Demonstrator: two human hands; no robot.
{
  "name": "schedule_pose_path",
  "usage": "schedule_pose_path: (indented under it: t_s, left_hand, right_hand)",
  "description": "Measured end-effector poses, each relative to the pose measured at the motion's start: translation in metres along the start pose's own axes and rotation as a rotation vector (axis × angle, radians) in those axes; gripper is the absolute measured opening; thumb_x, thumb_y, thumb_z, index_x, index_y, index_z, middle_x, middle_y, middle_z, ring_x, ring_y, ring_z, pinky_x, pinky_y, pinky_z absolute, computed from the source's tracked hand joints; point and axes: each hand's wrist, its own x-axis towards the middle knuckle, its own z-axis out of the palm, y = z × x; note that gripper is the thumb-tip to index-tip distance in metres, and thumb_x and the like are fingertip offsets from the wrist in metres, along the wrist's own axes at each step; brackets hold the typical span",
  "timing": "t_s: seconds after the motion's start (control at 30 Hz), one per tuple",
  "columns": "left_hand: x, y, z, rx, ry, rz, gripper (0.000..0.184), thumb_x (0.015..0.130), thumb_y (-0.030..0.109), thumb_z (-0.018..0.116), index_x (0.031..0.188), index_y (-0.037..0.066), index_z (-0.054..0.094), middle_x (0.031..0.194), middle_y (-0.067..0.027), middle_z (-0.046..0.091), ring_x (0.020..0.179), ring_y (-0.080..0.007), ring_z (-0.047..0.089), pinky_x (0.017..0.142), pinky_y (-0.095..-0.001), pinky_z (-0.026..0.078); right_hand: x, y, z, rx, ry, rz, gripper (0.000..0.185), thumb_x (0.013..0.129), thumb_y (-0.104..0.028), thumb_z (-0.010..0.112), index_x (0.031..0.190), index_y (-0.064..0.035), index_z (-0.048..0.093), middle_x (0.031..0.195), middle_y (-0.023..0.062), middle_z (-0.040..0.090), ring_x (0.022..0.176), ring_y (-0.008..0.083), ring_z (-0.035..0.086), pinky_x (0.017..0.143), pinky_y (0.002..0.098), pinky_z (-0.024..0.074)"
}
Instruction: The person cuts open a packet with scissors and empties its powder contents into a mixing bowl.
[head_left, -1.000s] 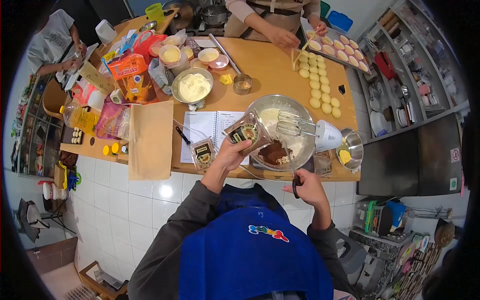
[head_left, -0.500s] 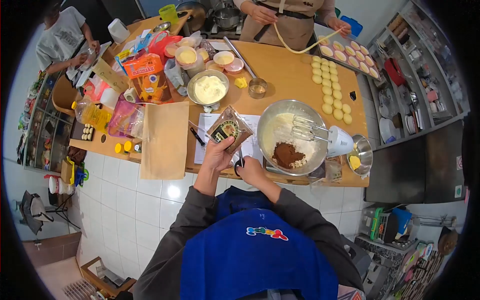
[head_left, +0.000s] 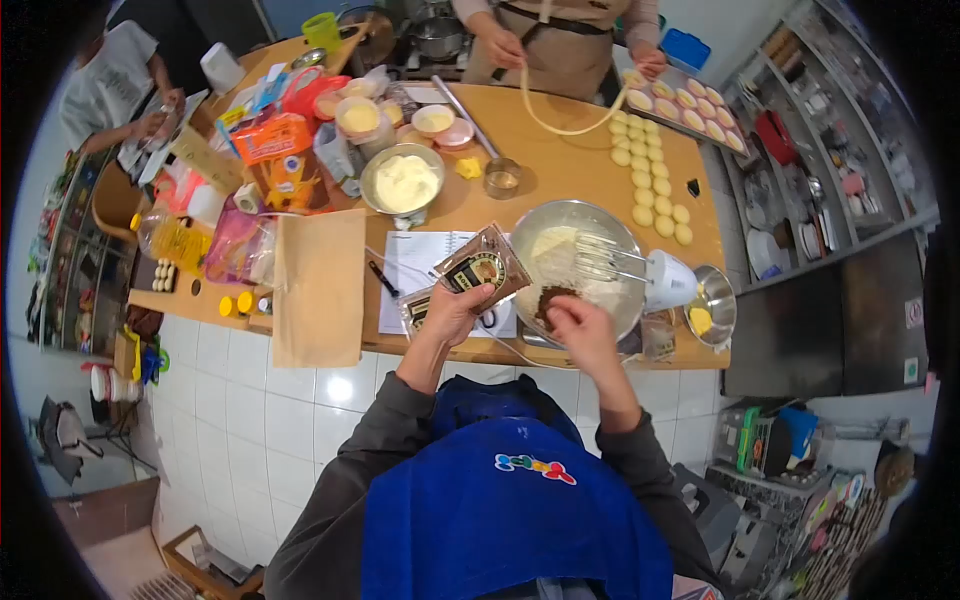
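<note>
My left hand grips a brown packet with a dark label, tilted over the open notebook. Beside my left wrist lies a second packet, partly hidden. The scissors rest on the paper, mostly covered by the packet and my hand. My right hand is at the near rim of the metal mixing bowl, fingers closed together; what they hold, if anything, is hidden. Inside the bowl are pale powder, a patch of brown powder and the beaters of a white hand mixer.
Right of the mixer stands a small metal bowl with something yellow. Rows of dough balls and a tray of tarts lie farther back. Across the table a person in an apron holds a dough strip. Brown paper overhangs the edge.
My right hand has let go of the scissors and moved right to the bowl. My left hand has moved slightly right with the packet. The other person's dough strip hangs in a deeper curve.
</note>
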Motion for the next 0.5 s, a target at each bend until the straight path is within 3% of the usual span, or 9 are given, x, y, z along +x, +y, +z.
schedule_pose_path:
  t_s: [0.13, 0.3, 0.5]
  left_hand:
    - [0.011, -0.028, 0.021, 0.054, -0.086, -0.082, 0.046, 0.075, -0.007, 0.065, 0.118, 0.004, 0.051, 0.105, -0.0067, 0.061, 0.092, -0.0163, 0.060, 0.079, -0.0302, 0.052]
    - [0.018, -0.050, 0.030, 0.139, -0.158, -0.150, 0.055, 0.074, -0.006, 0.067, 0.124, 0.002, 0.045, 0.109, -0.0086, 0.058, 0.097, -0.0192, 0.058, 0.084, -0.0345, 0.050]
    - [0.018, -0.058, 0.039, 0.184, -0.143, -0.199, 0.050, 0.073, -0.007, 0.067, 0.119, 0.000, 0.048, 0.108, -0.0096, 0.058, 0.093, -0.0187, 0.059, 0.078, -0.0324, 0.052]
  right_hand:
    - [0.008, -0.013, -0.051, -0.120, 0.051, -0.105, 0.023, 0.077, -0.012, 0.065, 0.096, 0.0006, 0.066, 0.083, 0.0133, 0.062, 0.070, 0.0187, 0.060, 0.061, 0.0284, 0.0469]
    - [0.008, -0.013, -0.067, -0.222, -0.037, -0.147, 0.019, 0.077, -0.013, 0.065, 0.091, -0.0007, 0.067, 0.077, 0.0133, 0.061, 0.068, 0.0222, 0.058, 0.062, 0.0311, 0.0457]
    - [0.017, 0.002, -0.070, -0.409, -0.075, -0.199, 0.016, 0.076, -0.012, 0.064, 0.086, 0.0000, 0.067, 0.077, 0.0128, 0.062, 0.070, 0.0252, 0.059, 0.062, 0.0332, 0.0458]
